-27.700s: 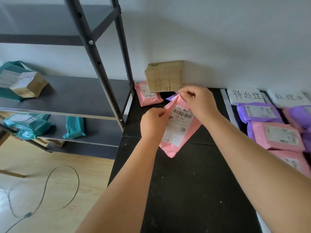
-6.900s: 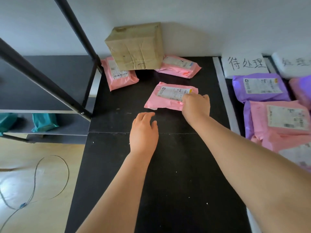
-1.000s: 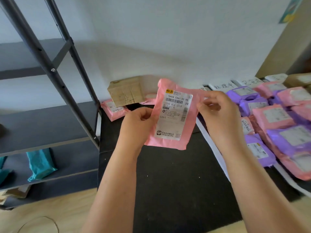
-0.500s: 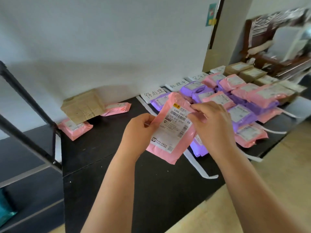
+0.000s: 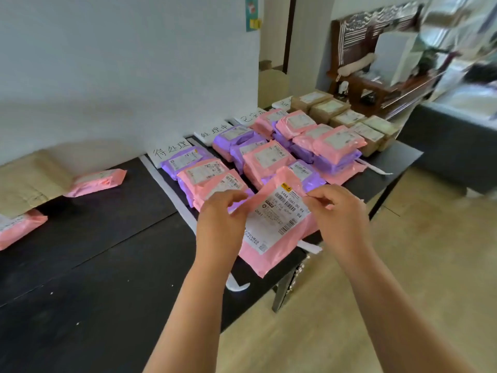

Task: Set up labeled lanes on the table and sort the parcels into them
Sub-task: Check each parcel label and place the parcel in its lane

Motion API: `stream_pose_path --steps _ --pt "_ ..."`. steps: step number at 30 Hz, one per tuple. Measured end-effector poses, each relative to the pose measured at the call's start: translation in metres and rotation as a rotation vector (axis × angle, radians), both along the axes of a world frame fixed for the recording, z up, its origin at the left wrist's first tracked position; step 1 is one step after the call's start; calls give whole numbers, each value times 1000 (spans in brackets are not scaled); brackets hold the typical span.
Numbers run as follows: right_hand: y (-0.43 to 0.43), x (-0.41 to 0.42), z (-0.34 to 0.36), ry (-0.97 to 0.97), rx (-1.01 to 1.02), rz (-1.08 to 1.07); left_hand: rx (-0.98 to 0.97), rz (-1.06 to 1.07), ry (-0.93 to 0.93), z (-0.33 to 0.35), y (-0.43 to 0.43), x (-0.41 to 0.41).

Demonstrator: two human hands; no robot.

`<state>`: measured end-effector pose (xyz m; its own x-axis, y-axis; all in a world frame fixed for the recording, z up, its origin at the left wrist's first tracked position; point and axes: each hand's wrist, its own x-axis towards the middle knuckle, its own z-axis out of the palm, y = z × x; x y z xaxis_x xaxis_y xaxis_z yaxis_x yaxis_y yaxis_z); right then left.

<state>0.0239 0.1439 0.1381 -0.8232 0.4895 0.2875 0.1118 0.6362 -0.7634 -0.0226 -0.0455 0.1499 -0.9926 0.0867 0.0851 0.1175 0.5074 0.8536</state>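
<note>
A pink parcel (image 5: 273, 227) is pinched between the left hand (image 5: 218, 224) and right hand (image 5: 339, 218). It is held over the table's (image 5: 107, 265) front edge

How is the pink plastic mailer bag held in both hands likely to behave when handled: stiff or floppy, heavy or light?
Probably floppy: the pink plastic mailer bag creases between the left hand and right hand. Likely light: fingertip pinches alone carry it. Its smooth film may be slippery.
</note>
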Motion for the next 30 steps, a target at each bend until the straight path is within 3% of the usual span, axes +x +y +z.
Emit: stream_pose_path --steps 8,12,16,23,30 --pt "88 -12 -10 20 -228 -166 24 306 19 -32 65 -3" --pt "110 -49 -14 -17 -317 -163 66 241 -171 -38 88 -33" --pt "121 -98 -16 -37 -398 -160 107 218 -228 -44 110 -77" --pt "150 -171 -24 -88 -415 -119 115 272 -225 -47 137 -145" --pt "169 -250 -49 -263 -335 40 120 376 -240 -62 154 -202"
